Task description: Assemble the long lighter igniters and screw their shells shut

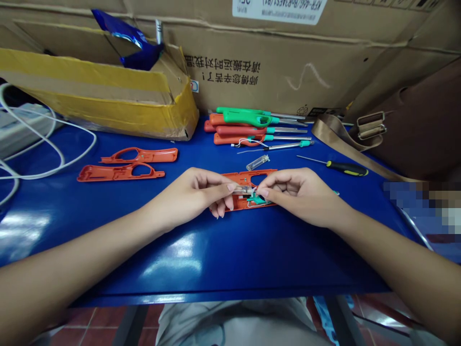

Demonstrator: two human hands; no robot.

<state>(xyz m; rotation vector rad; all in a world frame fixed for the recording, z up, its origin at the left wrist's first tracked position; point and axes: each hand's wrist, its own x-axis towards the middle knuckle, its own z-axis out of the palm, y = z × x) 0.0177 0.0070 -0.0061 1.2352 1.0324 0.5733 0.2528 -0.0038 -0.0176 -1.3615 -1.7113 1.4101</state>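
My left hand (pixel 200 194) pinches a clear plastic lighter fuel tank (pixel 242 190) between thumb and fingers. At the tank's right end, my right hand (pixel 300 194) is closed in a pinch, and what its fingertips grip is too small to make out. Under both hands lie two orange lighter shell halves, the far half (pixel 245 178) and the near half (pixel 237 205). A teal trigger part (pixel 258 199) and a thin white wire sit in the near half. Just beyond the hands, a second clear fuel tank (pixel 258 162) lies on the blue table (pixel 230 259).
Several green and orange lighters (pixel 245 129) are piled at the back, beside a loose metal nozzle tube (pixel 281 146). A screwdriver (pixel 347 168) and brown strap (pixel 329 132) lie right. Two orange shell halves (pixel 118 174), a taped cardboard box (pixel 144 103) and white cables (pixel 61 156) are left.
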